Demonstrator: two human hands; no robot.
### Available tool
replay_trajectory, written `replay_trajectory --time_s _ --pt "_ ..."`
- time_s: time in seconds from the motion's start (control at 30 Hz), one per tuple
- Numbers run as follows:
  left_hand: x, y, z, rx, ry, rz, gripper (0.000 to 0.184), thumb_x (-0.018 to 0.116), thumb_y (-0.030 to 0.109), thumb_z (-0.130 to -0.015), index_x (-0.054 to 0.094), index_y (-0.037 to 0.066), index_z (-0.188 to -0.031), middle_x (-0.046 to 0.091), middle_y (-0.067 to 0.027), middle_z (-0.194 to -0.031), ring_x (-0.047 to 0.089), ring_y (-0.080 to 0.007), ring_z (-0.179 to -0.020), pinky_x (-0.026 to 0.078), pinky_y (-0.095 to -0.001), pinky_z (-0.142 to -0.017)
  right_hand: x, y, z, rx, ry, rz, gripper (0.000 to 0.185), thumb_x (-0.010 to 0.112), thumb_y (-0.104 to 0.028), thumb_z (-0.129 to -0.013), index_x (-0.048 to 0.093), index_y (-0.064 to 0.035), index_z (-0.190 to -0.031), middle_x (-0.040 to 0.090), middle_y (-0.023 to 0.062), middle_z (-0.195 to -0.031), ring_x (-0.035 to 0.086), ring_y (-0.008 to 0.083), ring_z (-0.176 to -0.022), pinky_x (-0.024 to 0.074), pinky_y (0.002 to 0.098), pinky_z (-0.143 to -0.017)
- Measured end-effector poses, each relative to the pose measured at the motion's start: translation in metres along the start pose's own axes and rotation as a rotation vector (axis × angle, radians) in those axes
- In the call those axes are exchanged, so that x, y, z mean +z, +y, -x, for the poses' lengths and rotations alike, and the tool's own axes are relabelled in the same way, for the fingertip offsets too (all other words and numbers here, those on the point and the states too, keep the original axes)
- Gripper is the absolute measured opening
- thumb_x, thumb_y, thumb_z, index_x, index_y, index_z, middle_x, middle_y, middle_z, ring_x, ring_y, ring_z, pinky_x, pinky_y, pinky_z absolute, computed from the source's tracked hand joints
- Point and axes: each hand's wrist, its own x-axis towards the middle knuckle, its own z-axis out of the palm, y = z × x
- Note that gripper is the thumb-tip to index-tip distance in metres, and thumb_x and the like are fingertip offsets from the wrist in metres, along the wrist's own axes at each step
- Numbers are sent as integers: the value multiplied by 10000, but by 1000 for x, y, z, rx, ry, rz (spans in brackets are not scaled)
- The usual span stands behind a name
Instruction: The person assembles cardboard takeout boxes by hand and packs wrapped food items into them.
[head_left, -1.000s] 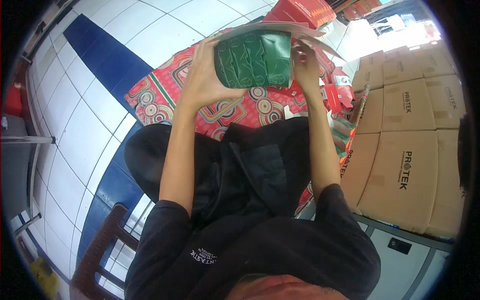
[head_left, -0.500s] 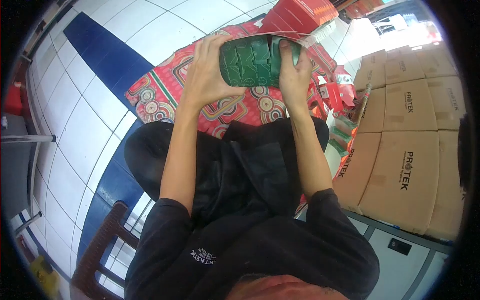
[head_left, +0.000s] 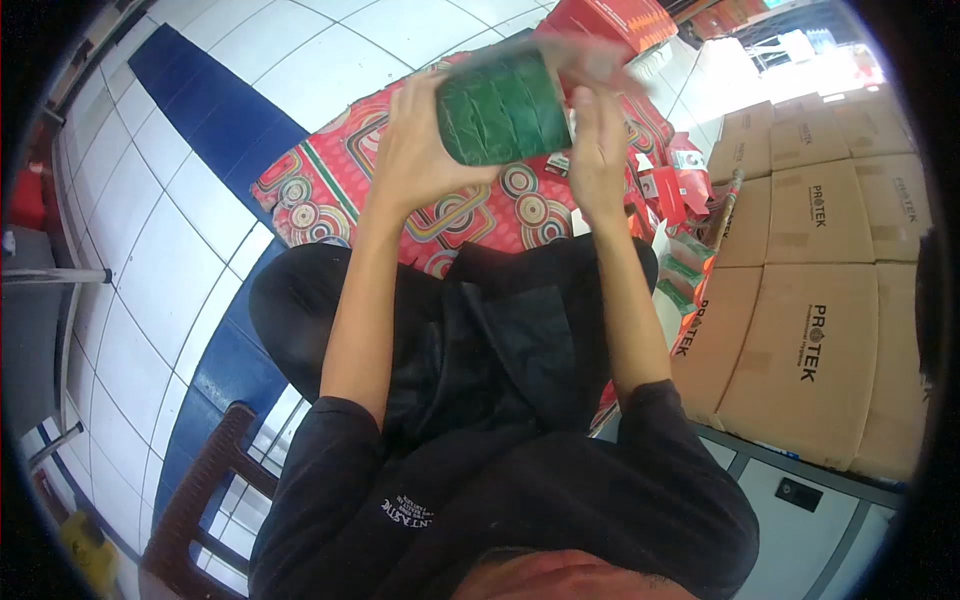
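A green patterned carton piece [head_left: 503, 112] with several folded sections is held up above the red patterned cushion [head_left: 440, 225]. My left hand [head_left: 415, 150] grips its left side, with the thumb along the lower edge. At the piece's right side is my right hand [head_left: 598, 150], its fingers pointing up against the edge and the reddish flap [head_left: 595, 68]. That flap and the top edge are smeared by motion. The right fingertips are partly blurred.
A red box [head_left: 610, 22] stands behind the cushion. Red and white cartons [head_left: 675, 190] and an open green-lined box [head_left: 682, 275] lie at the right. Brown cardboard boxes [head_left: 815, 215] are stacked beyond. A brown chair [head_left: 215, 490] is at lower left.
The green piece has tilted, its right side no longer covered by my right hand. My right thumb has come off its green face, and the flap has swung outward at the upper right.
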Motion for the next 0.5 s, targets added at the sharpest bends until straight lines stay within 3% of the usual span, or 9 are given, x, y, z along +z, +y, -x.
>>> replay_trajectory --time_s 0.03,0.07,0.1,0.13,0.17,0.23,0.27,0.4,0.5 --pt "2 1 1 -134 62 20 1078 1023 347 -619 498 -37 -1478 635 -204 -1401 620 -357 -1309 518 -484 -1118 -2 -5 6 -2 -3 -1 346 534 -258 -1149 692 37 -1235 702 165 -1153 667 273 -1049 505 383 -967" --pt "5 -5 2 -138 64 19 1078 1023 347 -619 498 -37 -1478 635 -204 -1401 620 -357 -1309 518 -484 -1118 -6 -14 17 -23 58 48 310 551 -221 -1133 707 31 -1221 697 164 -1122 670 277 -1034 512 389 -956" --pt "8 -12 2 -296 48 271 1050 1009 382 -692 478 -65 -1481 651 -207 -1359 651 -320 -1252 545 -453 -1074 -8 -19 24 -43 123 97 276 567 -183 -1116 723 26 -1208 691 162 -1091 672 281 -1018 519 395 -946" --pt "10 -17 2 -454 25 524 1031 994 417 -765 458 -93 -1483 668 -210 -1317 683 -283 -1195 571 -422 -1030 -6 -22 28 -169 27 121 211 612 -76 -1056 748 14 -1189 663 149 -1051 672 272 -977 543 388 -886" --pt "14 -21 4 -457 17 525 1031 994 417 -765 458 -93 -1483 668 -210 -1317 683 -283 -1195 571 -422 -1030 -3 -25 35 -161 30 124 211 612 -76 -1056 748 14 -1189 663 149 -1051 672 272 -977 543 388 -886" --pt "15 -19 2 -688 -7 904 938 942 434 -862 461 -88 -1476 682 -178 -1256 711 -225 -1097 598 -356 -942 8 -30 46 11 -188 87 229 637 -5 -1000 755 9 -1196 651 141 -1066 672 274 -962 563 379 -813" --pt "14 -17 2 -716 -8 932 853 902 408 -911 469 -92 -1449 670 -177 -1251 698 -214 -1125 592 -340 -939 13 -26 50 57 -166 52 264 643 38 -968 760 0 -1201 657 146 -1118 677 274 -970 570 373 -769" --pt "12 -13 4 -768 16 840 835 899 399 -915 475 -94 -1439 657 -176 -1268 689 -217 -1143 594 -347 -937 17 -16 54 -53 -158 131 268 657 31 -953 765 -5 -1196 654 152 -1109 681 288 -985 569 382 -787" --pt "15 -21 4 -772 7 937 886 903 409 -908 453 -108 -1469 640 -189 -1298 682 -226 -1161 592 -350 -943 19 -11 56 -135 -168 201 258 670 20 -943 771 -5 -1179 646 156 -1095 689 290 -980 569 391 -797"
